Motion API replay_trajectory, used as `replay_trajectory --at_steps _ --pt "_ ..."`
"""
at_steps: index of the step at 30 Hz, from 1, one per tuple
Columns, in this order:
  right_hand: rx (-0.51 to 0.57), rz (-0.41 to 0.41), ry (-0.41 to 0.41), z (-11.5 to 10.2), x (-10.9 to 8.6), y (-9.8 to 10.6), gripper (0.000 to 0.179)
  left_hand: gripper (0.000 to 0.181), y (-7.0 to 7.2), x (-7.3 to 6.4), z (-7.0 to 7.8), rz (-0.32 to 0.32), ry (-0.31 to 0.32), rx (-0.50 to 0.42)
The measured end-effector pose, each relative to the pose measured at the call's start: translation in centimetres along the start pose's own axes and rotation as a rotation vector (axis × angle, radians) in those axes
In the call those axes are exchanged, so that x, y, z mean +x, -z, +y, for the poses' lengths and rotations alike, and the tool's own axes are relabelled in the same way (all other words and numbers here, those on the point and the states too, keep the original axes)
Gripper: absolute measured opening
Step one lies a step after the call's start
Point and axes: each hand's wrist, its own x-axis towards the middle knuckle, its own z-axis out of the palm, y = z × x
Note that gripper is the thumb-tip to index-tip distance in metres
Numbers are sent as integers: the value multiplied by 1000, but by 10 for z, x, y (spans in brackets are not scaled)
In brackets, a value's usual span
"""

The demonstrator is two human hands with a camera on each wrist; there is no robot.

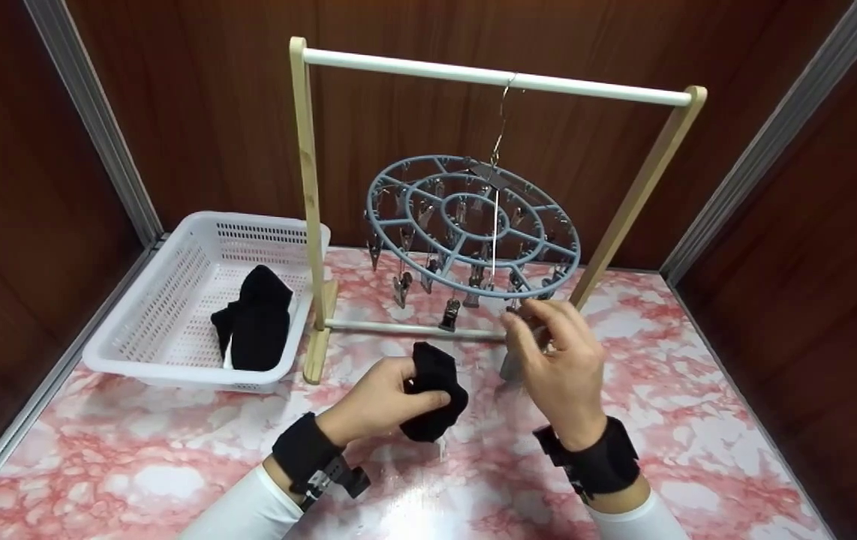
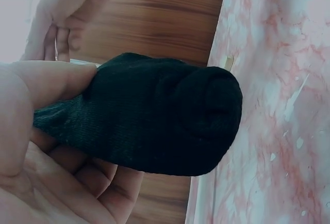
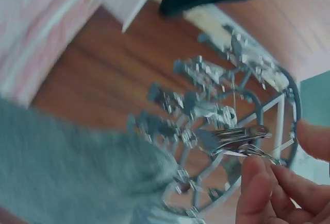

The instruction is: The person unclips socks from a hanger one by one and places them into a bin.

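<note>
My left hand (image 1: 376,397) pinches a black sock (image 1: 436,416) between thumb and fingers, above the table in front of the rack. The sock's rounded end (image 2: 216,116) points away from the palm in the left wrist view. Beside the near right rim of a round blue-grey clip hanger (image 1: 466,283), my right hand (image 1: 563,367) has its thumb and fingers parted around a metal clip (image 3: 240,136). A grey piece of fabric (image 1: 511,365) hangs partly hidden behind that hand; it looms large and blurred (image 3: 77,167) in the right wrist view.
The hanger hooks over the white bar (image 1: 413,69) of a wooden-legged rack, and several clips dangle from its rings. A white perforated basket (image 1: 117,341) stands left of the rack with black fabric (image 1: 260,330) inside. Wood-look walls (image 1: 593,37) enclose the marbled table (image 1: 173,480).
</note>
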Motion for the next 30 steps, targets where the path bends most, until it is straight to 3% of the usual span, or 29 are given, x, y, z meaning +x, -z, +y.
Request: replay_trajectory --at_steps 5,8,12,16,21,24,30 --pt "-69 110 44 1 6 6 21 16 8 -1 3 -14 7 -20" --pt "-112 130 77 4 7 7 32 19 17 -2 7 6 -16 -20" --pt "-156 107 122 9 6 6 45 23 35 -3 13 54 -24 -47" --pt "-200 50 141 12 5 4 43 29 58 -4 19 113 18 -142" --pt "-231 -4 152 12 4 3 37 36 90 -8 26 256 50 -229" --pt "-235 -11 159 12 4 1 37 39 110 -13 29 388 61 -152" --pt "-239 -24 167 12 3 -1 39 39 146 -20 21 613 31 156"
